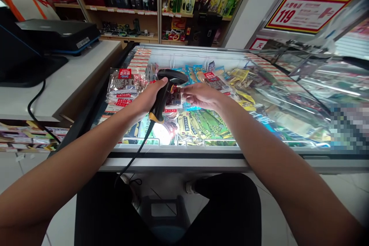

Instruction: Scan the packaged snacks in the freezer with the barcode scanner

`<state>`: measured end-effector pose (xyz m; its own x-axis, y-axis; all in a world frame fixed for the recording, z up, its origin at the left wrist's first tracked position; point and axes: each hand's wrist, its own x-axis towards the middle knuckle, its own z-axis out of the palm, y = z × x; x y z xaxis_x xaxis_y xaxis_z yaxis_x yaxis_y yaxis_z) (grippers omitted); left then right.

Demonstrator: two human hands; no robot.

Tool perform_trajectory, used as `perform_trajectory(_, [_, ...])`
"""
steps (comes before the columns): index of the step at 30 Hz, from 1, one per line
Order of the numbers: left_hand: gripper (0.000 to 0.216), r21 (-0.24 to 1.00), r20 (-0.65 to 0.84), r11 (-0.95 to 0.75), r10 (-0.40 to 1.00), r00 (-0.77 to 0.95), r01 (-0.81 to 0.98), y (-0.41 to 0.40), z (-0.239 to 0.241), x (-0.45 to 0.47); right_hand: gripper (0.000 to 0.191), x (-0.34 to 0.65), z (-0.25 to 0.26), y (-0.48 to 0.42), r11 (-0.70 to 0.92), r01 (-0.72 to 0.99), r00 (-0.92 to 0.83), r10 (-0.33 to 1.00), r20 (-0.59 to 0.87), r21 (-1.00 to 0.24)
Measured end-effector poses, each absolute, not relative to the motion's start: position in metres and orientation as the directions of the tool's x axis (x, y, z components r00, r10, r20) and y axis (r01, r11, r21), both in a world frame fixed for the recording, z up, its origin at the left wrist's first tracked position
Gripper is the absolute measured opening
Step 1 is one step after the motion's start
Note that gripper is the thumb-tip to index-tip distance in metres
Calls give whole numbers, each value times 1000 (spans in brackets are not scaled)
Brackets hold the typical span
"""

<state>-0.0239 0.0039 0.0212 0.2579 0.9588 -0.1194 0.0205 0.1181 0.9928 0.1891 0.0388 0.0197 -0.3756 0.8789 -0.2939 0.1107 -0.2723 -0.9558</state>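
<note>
My left hand (151, 95) is wrapped round the handle of a black barcode scanner (168, 86) with a yellow base, whose cable (135, 155) hangs down toward the floor. The scanner head points right over a glass-topped chest freezer (178, 159). My right hand (201, 95) hovers just right of the scanner head, fingers stretched out flat and holding nothing, above a small red-and-white packaged item (175, 98) on the glass. Packets of frozen goods show under the lid.
A white counter (66, 80) with a black till screen base and a flat black device (57, 34) stands left. Wooden shelves of packaged goods (161, 4) line the back. A red-and-yellow poster (308, 4) hangs right. My dark-trousered legs and a stool (161, 211) are below.
</note>
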Motion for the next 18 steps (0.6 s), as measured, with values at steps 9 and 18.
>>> perform_trajectory(9, [51,998,-61,57,956,287,23,-8,39,-30,22,204,31,52,10,86,-30,1000,7,-996])
perform_trajectory(18, [53,995,-91,101,900,427,-2,-12,39,-32,26,216,38,55,-18,167,-18,1000,-21,-986])
